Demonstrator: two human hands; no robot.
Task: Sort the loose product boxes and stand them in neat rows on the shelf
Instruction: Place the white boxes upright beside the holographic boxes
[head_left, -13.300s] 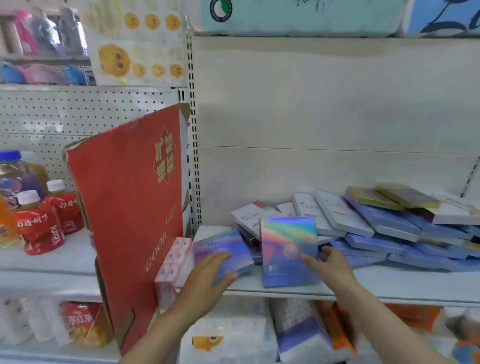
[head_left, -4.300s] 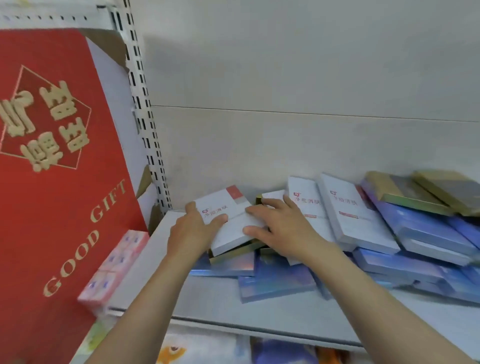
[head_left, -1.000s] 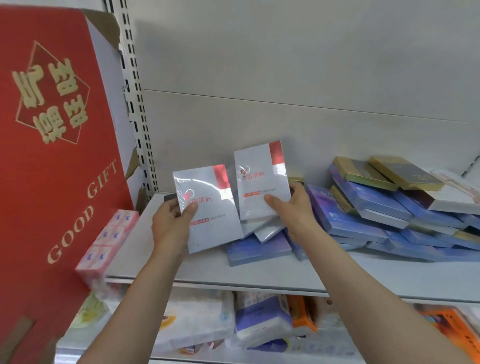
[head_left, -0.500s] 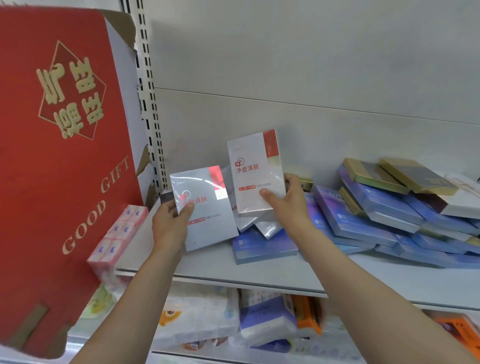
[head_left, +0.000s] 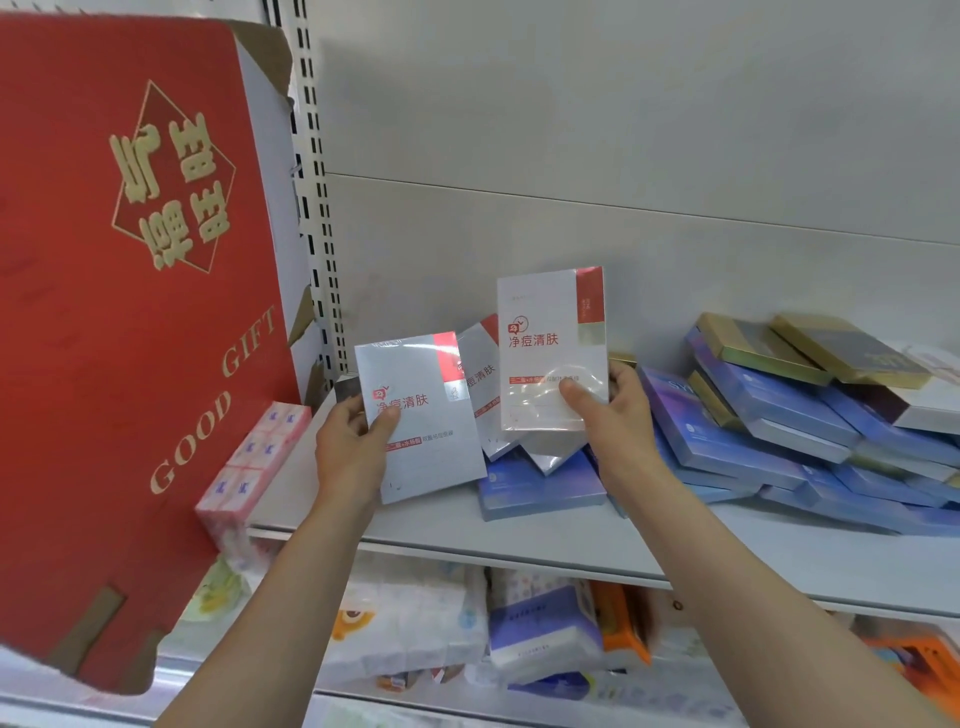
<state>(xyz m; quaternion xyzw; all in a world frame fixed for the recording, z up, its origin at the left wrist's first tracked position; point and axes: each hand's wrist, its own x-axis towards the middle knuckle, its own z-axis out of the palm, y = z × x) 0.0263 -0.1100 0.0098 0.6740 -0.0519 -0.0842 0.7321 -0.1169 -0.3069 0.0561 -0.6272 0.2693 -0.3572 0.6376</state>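
Note:
My left hand (head_left: 350, 452) grips a white box with a red corner (head_left: 421, 431), tilted, just above the white shelf (head_left: 519, 540). My right hand (head_left: 613, 415) holds a second white and red box (head_left: 550, 338) upright. Between them a third white and red box (head_left: 480, 384) leans, and I cannot tell which hand holds it. A blue box (head_left: 540, 486) lies flat on the shelf below them. To the right a loose pile of blue boxes (head_left: 769, 431) slopes across the shelf, with gold-edged boxes (head_left: 810, 351) on top.
A large red gift carton (head_left: 130, 312) stands at the left, over the shelf's end. A pink pack of tissues (head_left: 254, 457) sits at its foot. Soft tissue packs (head_left: 467, 623) fill the shelf below. The grey back panel (head_left: 571, 130) closes the shelf behind.
Both hands lifted white and red boxes out of the pile. Over the last second the right hand's box rose and turned more upright; the left hand stayed about where it was.

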